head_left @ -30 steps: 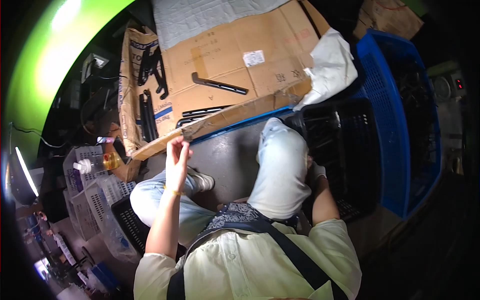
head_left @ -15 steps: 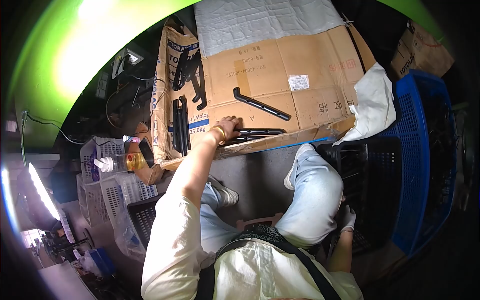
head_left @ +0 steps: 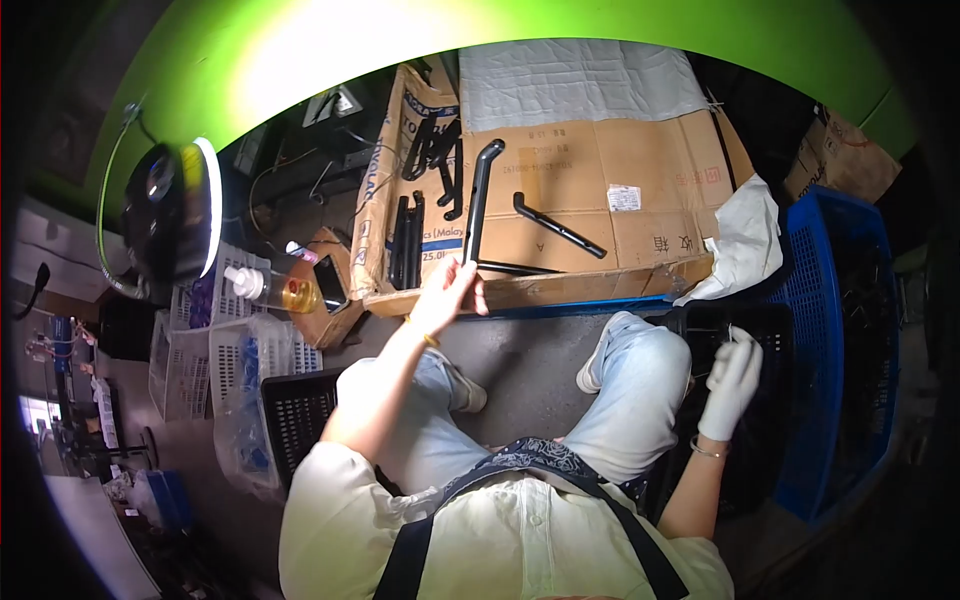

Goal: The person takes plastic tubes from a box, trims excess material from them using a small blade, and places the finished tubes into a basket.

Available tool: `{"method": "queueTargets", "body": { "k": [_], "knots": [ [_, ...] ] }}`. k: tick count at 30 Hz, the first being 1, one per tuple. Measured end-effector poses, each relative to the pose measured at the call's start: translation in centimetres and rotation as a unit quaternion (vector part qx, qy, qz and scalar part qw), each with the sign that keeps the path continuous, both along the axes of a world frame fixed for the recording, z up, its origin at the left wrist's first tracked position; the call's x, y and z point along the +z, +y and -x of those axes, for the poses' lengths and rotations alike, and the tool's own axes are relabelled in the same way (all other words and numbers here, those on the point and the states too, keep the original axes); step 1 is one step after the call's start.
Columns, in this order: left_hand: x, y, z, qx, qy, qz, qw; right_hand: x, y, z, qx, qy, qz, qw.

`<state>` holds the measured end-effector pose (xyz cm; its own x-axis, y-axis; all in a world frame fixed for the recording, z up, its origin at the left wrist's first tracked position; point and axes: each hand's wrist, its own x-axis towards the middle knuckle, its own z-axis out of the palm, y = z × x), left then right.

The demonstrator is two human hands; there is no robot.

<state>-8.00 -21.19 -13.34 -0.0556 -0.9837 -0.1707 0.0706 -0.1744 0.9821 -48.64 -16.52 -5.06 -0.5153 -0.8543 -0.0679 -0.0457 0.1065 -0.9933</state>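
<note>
My left hand (head_left: pixel 446 296), bare, grips the lower end of a black bent part (head_left: pixel 480 200), which stands up over the near edge of the cardboard (head_left: pixel 570 150). Another black bent part (head_left: pixel 558 226) lies on the cardboard to the right, and one more black bar (head_left: pixel 520 269) rests along the near edge beside my hand. Several black parts (head_left: pixel 407 240) lie in the paper-lined left side. My right hand (head_left: pixel 733 378), in a white glove, is raised over the black crate right of my knee, fingers curled; whatever they hold is too small to name.
A black crate (head_left: pixel 779 330) and a blue crate (head_left: pixel 815 400) stand at the right. White paper (head_left: pixel 745 240) hangs over the cardboard's right corner. At the left are a bottle (head_left: pixel 290 293), white baskets (head_left: pixel 190 375), a black basket (head_left: pixel 300 410) and a lit lamp (head_left: pixel 209 210).
My left hand has taken hold of a black bent part from the near edge and raised it. My right hand has come up from beside my knee. The view has shifted.
</note>
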Motion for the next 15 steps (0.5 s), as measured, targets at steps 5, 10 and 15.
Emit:
{"method": "queueTargets", "body": {
  "k": [5, 10, 15],
  "knots": [
    [4.6, 7.8, 5.9, 0.067, 0.339, -0.107, 0.932, 1.6, 3.5, -10.0, 0.410, -0.115, -0.035, 0.904],
    [5.6, 12.2, 8.2, 0.069, 0.418, -0.093, 0.901, 0.7, 7.3, -15.7, 0.564, 0.025, 0.019, 0.825],
    [7.1, 14.7, 8.1, 0.080, 0.273, -0.087, 0.955, 1.2, 8.3, -16.9, 0.567, 0.119, 0.073, 0.812]
  ]
}}
